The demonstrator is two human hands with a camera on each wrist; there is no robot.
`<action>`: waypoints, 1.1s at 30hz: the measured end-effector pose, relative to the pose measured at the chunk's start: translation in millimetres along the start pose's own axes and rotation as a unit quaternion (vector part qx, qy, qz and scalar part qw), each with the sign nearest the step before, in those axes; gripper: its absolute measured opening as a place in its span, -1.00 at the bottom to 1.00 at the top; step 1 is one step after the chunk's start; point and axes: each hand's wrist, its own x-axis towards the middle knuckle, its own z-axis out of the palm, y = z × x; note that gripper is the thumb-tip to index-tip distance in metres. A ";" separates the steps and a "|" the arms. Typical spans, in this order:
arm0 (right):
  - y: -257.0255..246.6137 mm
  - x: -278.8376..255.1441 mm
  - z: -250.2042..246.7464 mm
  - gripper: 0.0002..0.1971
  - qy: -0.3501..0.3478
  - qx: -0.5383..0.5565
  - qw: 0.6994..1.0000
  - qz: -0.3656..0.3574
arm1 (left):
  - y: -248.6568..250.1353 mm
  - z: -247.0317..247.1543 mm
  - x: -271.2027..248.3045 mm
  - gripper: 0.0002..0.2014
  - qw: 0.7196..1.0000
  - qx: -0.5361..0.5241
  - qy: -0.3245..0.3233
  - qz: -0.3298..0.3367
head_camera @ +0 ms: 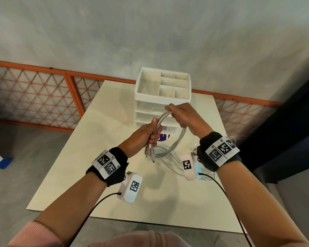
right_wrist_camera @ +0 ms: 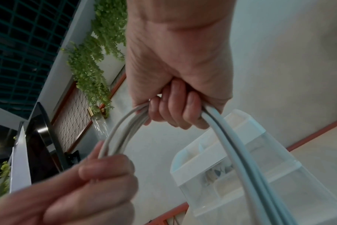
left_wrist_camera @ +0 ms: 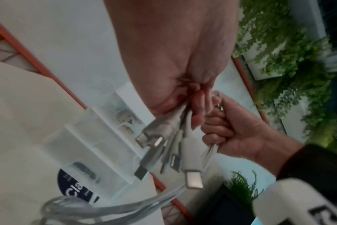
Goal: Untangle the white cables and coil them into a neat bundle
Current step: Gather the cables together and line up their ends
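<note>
Your left hand and right hand both grip the smooth, round white cables, looped; plugs dangle at six o'clock.

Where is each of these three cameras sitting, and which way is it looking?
Head: worn on the head, looking down at the table; both forearms show, left hand and right hand gripping the white cables.
Left wrist: on the left wrist, looking along the palm at the cable plugs; the right hand shows too.
Right wrist: on the right wrist, looking along the fingers curled round the cables; the left hand shows below.
Shared: all three show both hands, the cables and the drawer organizer.
</note>
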 end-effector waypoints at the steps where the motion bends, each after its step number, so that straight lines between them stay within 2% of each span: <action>1: 1.5 0.6 -1.6 -0.56 -0.002 0.011 1.000 0.008 | 3.4 1.2 0.4 -0.54 1.000 -0.010 -0.002 0.004; 4: 8.6 -2.2 -0.3 -0.48 -0.022 0.039 0.999 0.014 | 18.0 -2.9 5.0 -0.58 0.999 -0.030 0.019 0.041; 8: 29.4 -12.0 6.5 -0.31 -0.129 0.041 0.991 -0.009 | 32.6 -18.2 10.2 -0.62 0.994 -0.051 0.050 0.083; 11: 41.2 -18.8 15.3 -0.34 -0.175 0.058 0.983 0.009 | 31.8 -24.8 10.1 -0.63 0.992 -0.064 0.064 0.089; 16: 42.5 -14.4 28.3 -0.40 -0.128 0.134 0.982 0.030 | 15.0 -16.2 10.6 -0.66 0.994 0.005 0.078 0.076; 22: 33.7 -11.5 43.8 -0.39 -0.123 0.111 0.986 0.034 | 3.8 -4.7 18.3 -0.83 0.989 0.088 0.083 0.080; 27: 30.1 -7.1 42.6 -0.37 -0.142 0.079 0.984 0.071 | 4.8 -0.4 19.5 -0.69 0.990 0.085 0.069 0.085; 33: 27.1 1.0 41.4 -0.48 -0.164 0.153 0.966 0.132 | 2.9 4.2 20.2 -0.72 0.993 0.044 0.078 0.083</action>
